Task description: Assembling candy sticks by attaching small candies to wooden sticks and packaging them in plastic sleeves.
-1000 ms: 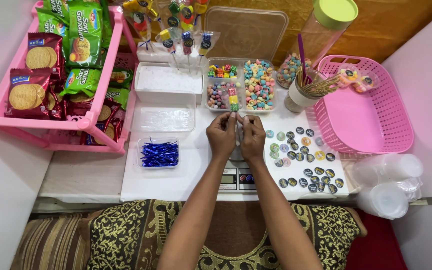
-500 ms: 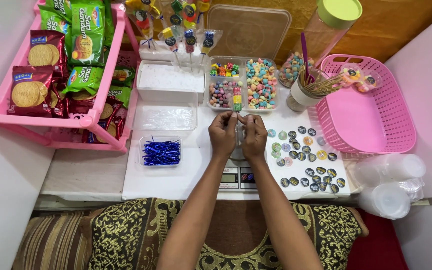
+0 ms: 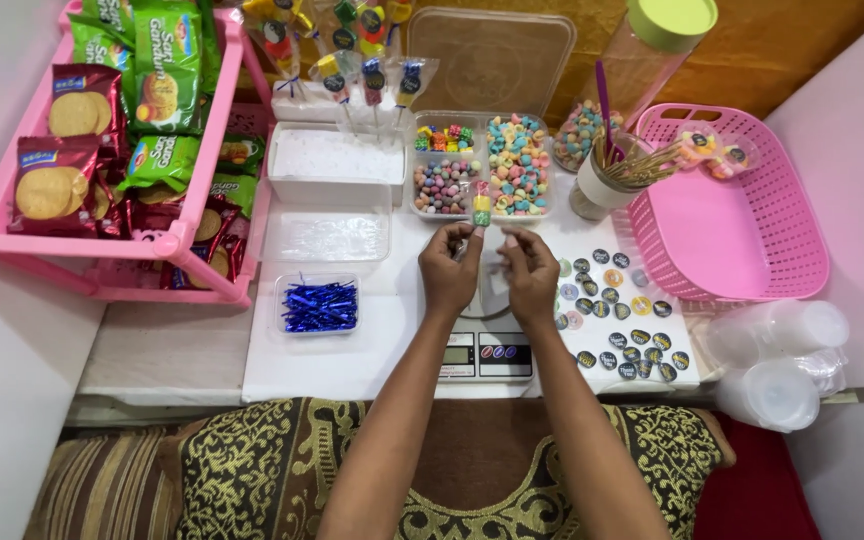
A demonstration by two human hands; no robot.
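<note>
Both hands met over the small digital kitchen scale [image 3: 489,352], which sat on the white tabletop [image 3: 352,360] at the near edge. The left hand [image 3: 449,272] pinched the lower end of a thin candy skewer [image 3: 481,203] in a closed grip, and the skewer stood up and away from that grip, its long axis pointing off from the scale toward the divided candy tray [image 3: 487,165] beyond. The right hand [image 3: 530,275] was just beside the left, fingers curled in toward the skewer's base; whether its grip closed on anything could not be told. The left hand was the nearer to the skewer. Left of the scale lay a shallow clear tub of blue twist ties [image 3: 319,304], and beyond that tub an empty clear tray [image 3: 325,234] and a white box [image 3: 335,160]. Further left of the scale stood a pink rack [image 3: 132,240] stocked with round-biscuit packets, red ones [image 3: 44,185] toward its outer side and green ones [image 3: 162,70] toward the back. Right of the scale lay a sheet of small round stickers [image 3: 620,320], mostly dark with a few orange and pale ones. Beyond the stickers sat a pink basket [image 3: 742,220] and a cup of sticks [image 3: 607,180]; to the right of the stickers, clear plastic cups [image 3: 782,360] lay stacked on their sides.
</note>
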